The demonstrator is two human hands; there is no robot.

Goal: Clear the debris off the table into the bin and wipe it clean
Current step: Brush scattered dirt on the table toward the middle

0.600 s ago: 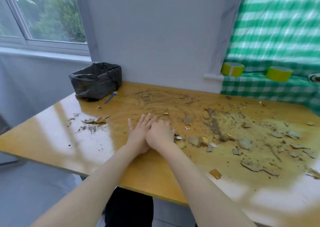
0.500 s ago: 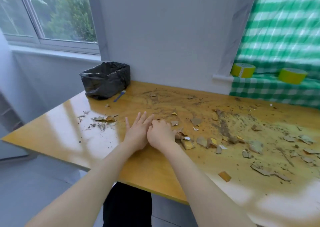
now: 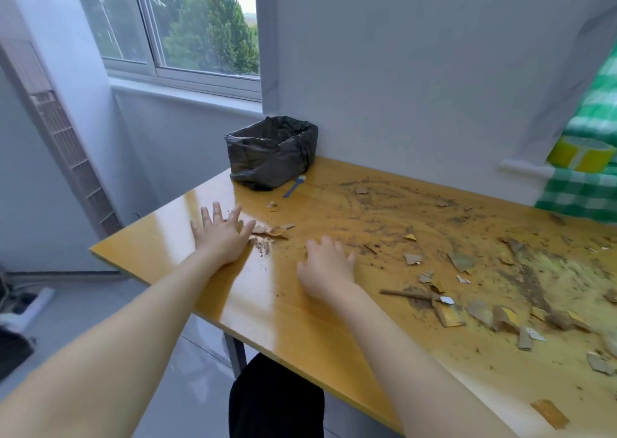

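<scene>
head view is showing the left hand (image 3: 222, 237) lying flat on the table (image 3: 253, 301) w/ fingers spread apart, just left of a small pile of scraps (image 3: 270, 230). the right hand (image 3: 325, 270) is resting nearer the middle, fingers loosely bent & close together, tips on the wood, nothing visibly in them. the bin (image 3: 272, 152), lined w/ a black bag, is sitting at the far left corner by the wall, w/ a blue spoon-like tool (image 3: 293, 187) lying just beside it. most of the debris (image 3: 484, 304) is lying across the right half, chips + dust. the step in hand is prob gathering the small pile. doing it well is meaning cupping both hands round it, hand edges pressing on the wood so dust isn't slipping under, then scooping & lifting over the rim, since the bin is standing on the top, not below it. the table's left edge is running close to the left hand, so pushing leftward is risking spills onto the floor. open room is lying btw the hands & along the near edge. the tool is sitting in the path to the bin.
</scene>
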